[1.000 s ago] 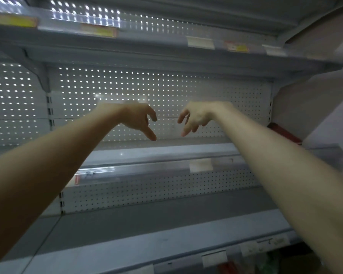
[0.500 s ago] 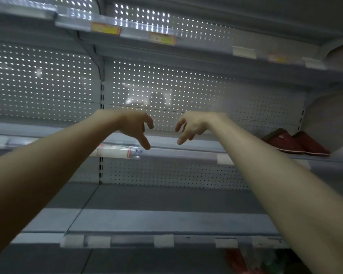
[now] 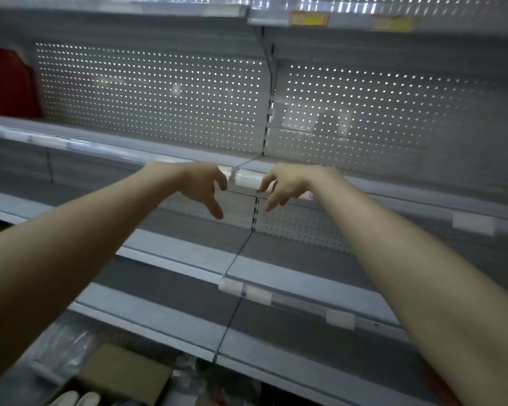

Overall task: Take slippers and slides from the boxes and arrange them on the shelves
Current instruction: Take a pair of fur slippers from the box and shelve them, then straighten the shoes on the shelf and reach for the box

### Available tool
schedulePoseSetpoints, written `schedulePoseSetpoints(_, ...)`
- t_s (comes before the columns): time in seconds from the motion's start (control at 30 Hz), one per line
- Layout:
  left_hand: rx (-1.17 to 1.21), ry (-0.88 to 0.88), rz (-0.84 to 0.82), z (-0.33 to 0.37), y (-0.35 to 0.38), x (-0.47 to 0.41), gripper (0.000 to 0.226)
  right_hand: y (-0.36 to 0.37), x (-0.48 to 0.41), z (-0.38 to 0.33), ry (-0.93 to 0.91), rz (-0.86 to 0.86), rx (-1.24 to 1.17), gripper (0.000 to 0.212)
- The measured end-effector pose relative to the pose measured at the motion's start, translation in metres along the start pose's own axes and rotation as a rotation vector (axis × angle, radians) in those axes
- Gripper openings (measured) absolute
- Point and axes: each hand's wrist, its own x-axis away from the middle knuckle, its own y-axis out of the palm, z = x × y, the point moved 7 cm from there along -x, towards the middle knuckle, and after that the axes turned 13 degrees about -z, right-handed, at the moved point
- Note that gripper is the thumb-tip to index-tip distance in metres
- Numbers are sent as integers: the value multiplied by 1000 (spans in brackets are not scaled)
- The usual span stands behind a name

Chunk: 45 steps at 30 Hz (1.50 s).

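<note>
Both arms reach forward in front of grey metal shelves (image 3: 173, 250) with perforated back panels. My left hand (image 3: 203, 186) hangs with fingers apart and pointing down, holding nothing. My right hand (image 3: 285, 184) is a short gap to its right, fingers also spread and empty. Both hover level with the front rail of the middle shelf (image 3: 100, 148), near the upright joint. A cardboard box (image 3: 121, 373) sits on the floor at the bottom left, with a pale pair of slippers (image 3: 77, 399) at its near edge. No slippers show on the shelves here.
A red object (image 3: 6, 83) stands on the middle shelf at the far left. Clear plastic wrapping (image 3: 62, 347) lies beside the box. White price-tag holders (image 3: 339, 317) line the shelf rails. Yellow labels (image 3: 308, 19) hang on the top rail.
The view has swung left and tilted down: the dark red slippers on the right have left the frame, and the box on the floor has come in. Both hands keep the same spread pose.
</note>
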Motion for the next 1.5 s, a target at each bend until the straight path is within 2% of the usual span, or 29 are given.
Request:
schedulePoseSetpoints(0.2,23,-49,-15,-120,21,-1,73,22,-85,-94,-45,-26,18,58)
schedulePoseSetpoints(0.33,21,-40,-110,-214,60,-19,74,61,-163,-153,-39,-80,-29,56)
schedulePoseSetpoints(0.53,0,-50,-271,-350,147,-54,73,147,-280,-227,0,-250,-103,54)
schedulePoseSetpoints(0.77,108,-66,-470,-471,278,-94,75,268,-396,-279,-6,-437,-171,54)
schedulePoseSetpoints(1.1,273,-79,-766,-557,511,-155,71,495,-525,-276,46,-696,-289,61)
schedulePoseSetpoints(1.37,379,-108,-885,-593,672,-177,76,654,-559,-270,119,-857,-431,52)
schedulePoseSetpoints(1.5,361,-105,-914,-617,737,-185,72,716,-575,-279,153,-868,-488,53)
